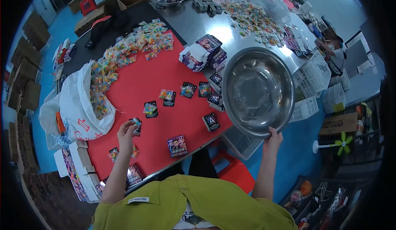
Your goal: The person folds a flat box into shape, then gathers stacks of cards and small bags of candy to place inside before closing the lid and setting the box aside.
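My right hand point(273, 138) grips the near rim of a large empty steel basin point(256, 90), which is tilted up at the right edge of the red table mat point(140, 81). My left hand point(126, 132) holds a small dark packet point(136, 125) with colourful contents just above the mat. Several similar packets point(150, 109) lie scattered on the red surface between my hands. A purple card pack point(177, 146) lies near the table's front edge.
A white plastic bag point(78, 106) spills colourful packets along the mat's left side. Stacks of card packs point(202, 52) sit at the far edge. White crates point(307, 89) stand to the right, a red stool point(233, 170) below. Another person point(336, 54) sits at the far right.
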Demonstrator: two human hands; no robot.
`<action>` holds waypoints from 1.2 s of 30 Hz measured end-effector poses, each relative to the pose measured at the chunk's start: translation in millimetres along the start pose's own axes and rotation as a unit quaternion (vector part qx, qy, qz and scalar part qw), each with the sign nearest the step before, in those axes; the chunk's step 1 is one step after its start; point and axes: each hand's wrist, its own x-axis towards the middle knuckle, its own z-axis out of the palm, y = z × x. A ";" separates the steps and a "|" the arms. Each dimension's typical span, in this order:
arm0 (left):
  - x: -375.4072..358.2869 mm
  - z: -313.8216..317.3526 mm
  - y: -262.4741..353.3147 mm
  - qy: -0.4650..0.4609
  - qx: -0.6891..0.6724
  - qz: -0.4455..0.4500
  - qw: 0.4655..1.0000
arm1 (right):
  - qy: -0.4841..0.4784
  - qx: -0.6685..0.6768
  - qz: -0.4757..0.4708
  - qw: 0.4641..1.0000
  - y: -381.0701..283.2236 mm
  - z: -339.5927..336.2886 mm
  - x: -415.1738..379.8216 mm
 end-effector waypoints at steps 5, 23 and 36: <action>100.0 72.9 -5.8 -0.052 0.107 0.047 0.992 | 0.019 0.017 -0.016 1.000 -21.2 35.1 118.3; 352.1 212.9 -121.9 0.156 0.745 0.118 0.637 | 0.184 -0.069 0.070 0.978 2.0 24.0 575.7; 360.4 212.7 -120.6 0.164 0.739 0.107 0.645 | 0.168 -0.038 0.112 0.979 70.4 -17.6 633.8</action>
